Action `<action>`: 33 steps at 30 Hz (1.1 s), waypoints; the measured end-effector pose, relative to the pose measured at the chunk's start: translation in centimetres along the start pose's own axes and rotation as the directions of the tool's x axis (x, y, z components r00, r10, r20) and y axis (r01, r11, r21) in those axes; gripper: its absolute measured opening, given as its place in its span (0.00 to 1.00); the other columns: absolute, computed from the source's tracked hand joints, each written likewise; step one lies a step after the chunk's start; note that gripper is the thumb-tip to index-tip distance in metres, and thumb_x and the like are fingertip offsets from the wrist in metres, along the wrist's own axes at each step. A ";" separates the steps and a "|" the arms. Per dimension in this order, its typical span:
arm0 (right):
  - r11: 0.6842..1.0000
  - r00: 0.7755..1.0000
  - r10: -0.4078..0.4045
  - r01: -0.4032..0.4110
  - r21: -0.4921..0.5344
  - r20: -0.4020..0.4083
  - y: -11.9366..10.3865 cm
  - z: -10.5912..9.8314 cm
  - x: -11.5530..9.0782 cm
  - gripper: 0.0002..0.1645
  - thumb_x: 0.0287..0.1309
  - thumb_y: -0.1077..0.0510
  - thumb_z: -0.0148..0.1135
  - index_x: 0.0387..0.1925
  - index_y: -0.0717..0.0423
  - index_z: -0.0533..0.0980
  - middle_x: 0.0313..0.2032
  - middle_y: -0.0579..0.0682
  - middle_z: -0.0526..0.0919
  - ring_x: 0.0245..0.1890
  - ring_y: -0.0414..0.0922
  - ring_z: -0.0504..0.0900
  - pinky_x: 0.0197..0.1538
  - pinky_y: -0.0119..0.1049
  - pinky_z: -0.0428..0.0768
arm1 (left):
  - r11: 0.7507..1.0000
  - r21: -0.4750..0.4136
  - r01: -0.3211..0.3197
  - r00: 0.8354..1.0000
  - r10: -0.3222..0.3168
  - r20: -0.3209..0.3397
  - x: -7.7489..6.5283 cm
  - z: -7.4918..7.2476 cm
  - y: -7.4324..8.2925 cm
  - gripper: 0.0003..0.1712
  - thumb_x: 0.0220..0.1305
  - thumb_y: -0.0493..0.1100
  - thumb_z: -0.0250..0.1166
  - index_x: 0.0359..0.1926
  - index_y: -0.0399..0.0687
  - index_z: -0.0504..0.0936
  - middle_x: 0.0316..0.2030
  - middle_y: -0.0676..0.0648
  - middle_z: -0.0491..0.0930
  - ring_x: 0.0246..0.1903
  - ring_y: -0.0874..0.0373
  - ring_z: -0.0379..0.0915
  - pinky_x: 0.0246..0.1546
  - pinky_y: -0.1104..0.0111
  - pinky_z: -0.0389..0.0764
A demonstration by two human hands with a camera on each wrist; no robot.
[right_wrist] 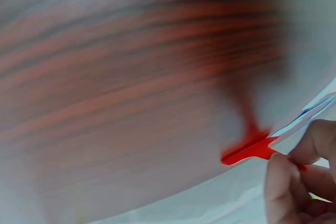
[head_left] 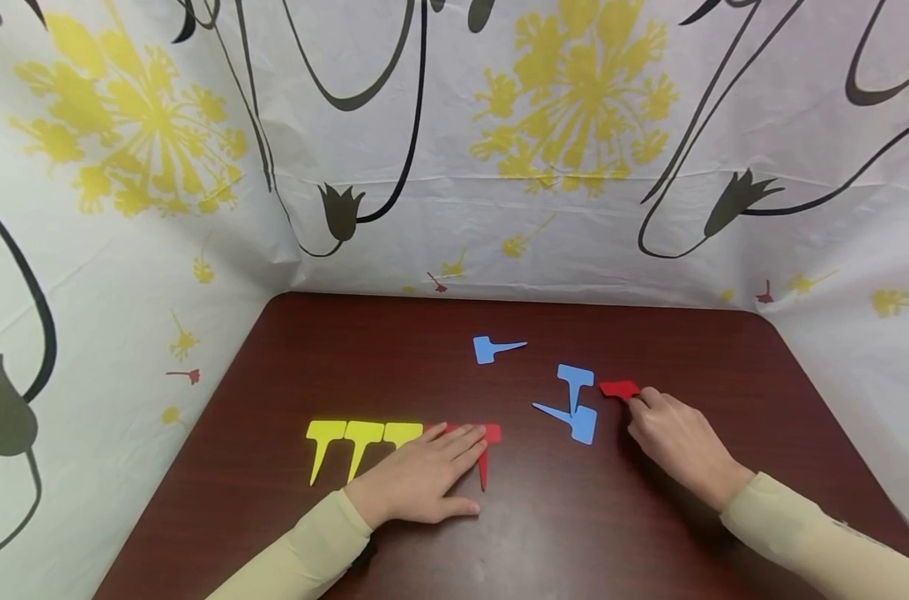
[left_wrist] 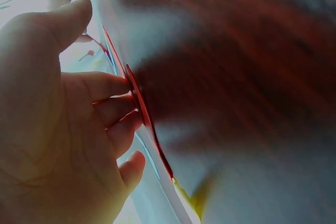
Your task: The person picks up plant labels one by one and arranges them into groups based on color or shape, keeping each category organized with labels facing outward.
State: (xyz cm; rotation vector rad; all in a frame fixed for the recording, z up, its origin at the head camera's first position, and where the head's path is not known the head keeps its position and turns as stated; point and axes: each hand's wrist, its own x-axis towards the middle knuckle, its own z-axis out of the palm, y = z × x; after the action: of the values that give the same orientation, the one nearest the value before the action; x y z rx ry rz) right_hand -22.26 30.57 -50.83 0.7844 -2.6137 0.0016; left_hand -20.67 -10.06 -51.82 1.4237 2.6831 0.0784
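Note:
My right hand point(head_left: 679, 442) pinches a red T-shaped plant label point(head_left: 619, 389) by its stem; in the right wrist view the red label point(right_wrist: 247, 149) stands out from between thumb and fingertips. The fingers of my left hand point(head_left: 424, 475) are spread straight over a row of labels, fingertips resting on the red ones. One red label point(head_left: 491, 434) shows past the fingers, its stem pointing toward me. To the left lie yellow labels point(head_left: 327, 431), heads side by side, the third partly covered by the hand. The left wrist view catches red label edges point(left_wrist: 139, 95) under the fingertips.
Two blue labels, one upright point(head_left: 576, 377) and one tilted point(head_left: 585, 425), overlap left of my right hand. Another blue label point(head_left: 486, 350) lies sideways farther back. The dark brown table point(head_left: 544, 533) meets a patterned white cloth point(head_left: 454, 150) at its back and sides.

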 end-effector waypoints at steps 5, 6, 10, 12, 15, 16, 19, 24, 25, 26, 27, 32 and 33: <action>0.994 0.992 -0.108 0.108 -0.015 -0.059 0.8 -0.2 -0.4 0.10 0.47 0.70 0.68 0.33 0.66 0.77 0.27 0.54 0.73 0.21 0.44 0.68 0.17 0.39 0.77 | 1.000 0.004 -0.006 1.000 0.006 -0.004 0.0 -0.1 0.0 0.49 0.70 0.74 0.46 0.78 0.47 0.58 0.78 0.48 0.52 0.76 0.54 0.49 0.74 0.52 0.53; 0.992 0.990 -0.124 0.124 -0.016 -0.069 0.9 -0.2 -0.5 0.06 0.53 0.69 0.64 0.34 0.65 0.76 0.27 0.54 0.73 0.21 0.44 0.68 0.17 0.39 0.77 | 1.000 0.005 -0.005 1.000 0.005 -0.002 0.0 -0.1 0.1 0.49 0.70 0.74 0.46 0.78 0.46 0.58 0.78 0.48 0.52 0.76 0.54 0.49 0.74 0.52 0.53; 0.986 0.980 -0.167 0.166 -0.018 -0.105 1.3 -0.4 -0.6 0.18 0.71 0.58 0.41 0.33 0.63 0.75 0.27 0.54 0.72 0.21 0.44 0.67 0.15 0.39 0.76 | 1.000 0.008 -0.005 1.000 0.005 0.004 0.1 -0.2 0.1 0.49 0.70 0.74 0.47 0.78 0.46 0.58 0.78 0.47 0.53 0.76 0.54 0.49 0.74 0.52 0.52; 0.984 0.976 -0.181 0.179 -0.026 -0.121 1.4 -0.3 -0.6 0.25 0.73 0.55 0.33 0.32 0.63 0.75 0.28 0.54 0.71 0.21 0.44 0.67 0.15 0.39 0.76 | 1.000 0.008 -0.004 1.000 0.004 0.005 0.1 -0.3 0.1 0.49 0.70 0.74 0.47 0.78 0.46 0.59 0.78 0.47 0.53 0.76 0.54 0.49 0.74 0.52 0.53; 0.982 0.970 -0.190 0.187 -0.033 -0.150 1.4 -0.4 -0.6 0.25 0.74 0.54 0.33 0.31 0.62 0.75 0.27 0.54 0.71 0.21 0.45 0.67 0.15 0.39 0.76 | 1.000 0.011 -0.005 1.000 0.005 0.005 0.1 -0.4 0.2 0.49 0.70 0.73 0.47 0.78 0.46 0.59 0.78 0.47 0.53 0.76 0.54 0.49 0.74 0.53 0.53; 0.981 0.968 -0.193 0.190 -0.036 -0.161 1.4 -0.4 -0.6 0.25 0.74 0.55 0.34 0.31 0.62 0.75 0.27 0.54 0.71 0.20 0.45 0.67 0.14 0.39 0.75 | 1.000 0.011 -0.005 1.000 0.005 0.005 0.0 -0.4 0.2 0.49 0.70 0.73 0.47 0.78 0.46 0.59 0.77 0.47 0.53 0.76 0.54 0.50 0.74 0.52 0.53; 0.980 0.961 -0.199 0.194 -0.044 -0.191 1.3 -0.4 -0.5 0.24 0.74 0.55 0.35 0.30 0.62 0.75 0.26 0.53 0.71 0.20 0.44 0.67 0.13 0.39 0.74 | 1.000 0.017 -0.008 1.000 0.008 0.002 0.1 -0.5 0.2 0.48 0.70 0.73 0.48 0.78 0.46 0.59 0.77 0.47 0.54 0.75 0.53 0.50 0.73 0.53 0.53; 0.976 0.950 -0.219 0.214 -0.045 -0.221 0.8 -0.5 0.0 0.25 0.75 0.55 0.36 0.30 0.63 0.75 0.25 0.54 0.70 0.19 0.45 0.67 0.13 0.40 0.74 | 1.000 0.026 -0.010 1.000 0.011 -0.004 0.1 -0.5 0.3 0.48 0.70 0.72 0.49 0.77 0.45 0.60 0.77 0.46 0.55 0.75 0.53 0.52 0.73 0.52 0.54; 0.975 0.948 -0.223 0.219 -0.044 -0.226 0.6 -0.6 0.1 0.25 0.75 0.55 0.37 0.31 0.63 0.75 0.25 0.54 0.71 0.19 0.45 0.67 0.13 0.40 0.74 | 1.000 0.027 -0.010 1.000 0.010 -0.003 0.1 -0.5 0.3 0.48 0.70 0.72 0.49 0.77 0.45 0.60 0.77 0.46 0.55 0.75 0.53 0.52 0.73 0.52 0.54; 0.973 0.946 -0.229 0.225 -0.043 -0.229 0.5 -0.6 0.2 0.25 0.75 0.55 0.36 0.31 0.64 0.75 0.26 0.54 0.71 0.19 0.45 0.67 0.13 0.40 0.74 | 1.000 0.029 -0.009 1.000 0.009 -0.002 0.1 -0.5 0.3 0.48 0.70 0.72 0.49 0.77 0.45 0.60 0.77 0.46 0.55 0.75 0.53 0.52 0.73 0.52 0.54; 0.972 0.944 -0.234 0.230 -0.043 -0.232 0.3 -0.6 0.3 0.25 0.76 0.55 0.36 0.31 0.64 0.75 0.26 0.54 0.71 0.19 0.45 0.67 0.13 0.40 0.74 | 1.000 0.030 -0.008 1.000 0.008 -0.001 0.1 -0.5 0.3 0.48 0.70 0.73 0.49 0.77 0.45 0.60 0.77 0.47 0.55 0.75 0.53 0.52 0.73 0.52 0.54; 0.965 0.931 -0.260 0.259 -0.036 -0.257 -0.6 -0.6 0.9 0.23 0.75 0.57 0.39 0.31 0.65 0.76 0.26 0.55 0.71 0.19 0.45 0.66 0.14 0.41 0.75 | 0.999 0.034 0.002 1.000 -0.002 0.010 0.1 -0.5 0.4 0.49 0.70 0.74 0.48 0.78 0.46 0.59 0.77 0.47 0.54 0.76 0.53 0.50 0.73 0.50 0.52; 0.963 0.928 -0.266 0.267 -0.035 -0.262 -0.8 -0.5 1.0 0.22 0.75 0.57 0.40 0.31 0.65 0.76 0.26 0.54 0.71 0.19 0.45 0.66 0.14 0.41 0.76 | 0.999 0.032 0.006 1.000 -0.006 0.013 0.1 -0.5 0.5 0.49 0.70 0.74 0.48 0.78 0.47 0.58 0.78 0.47 0.53 0.76 0.53 0.49 0.73 0.49 0.52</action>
State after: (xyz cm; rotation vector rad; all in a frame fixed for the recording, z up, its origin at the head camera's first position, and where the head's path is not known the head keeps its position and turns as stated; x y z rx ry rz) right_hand -22.35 29.40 -50.06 1.0578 -2.2400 0.0289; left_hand -20.38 -9.73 -51.30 1.4197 2.6898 0.0257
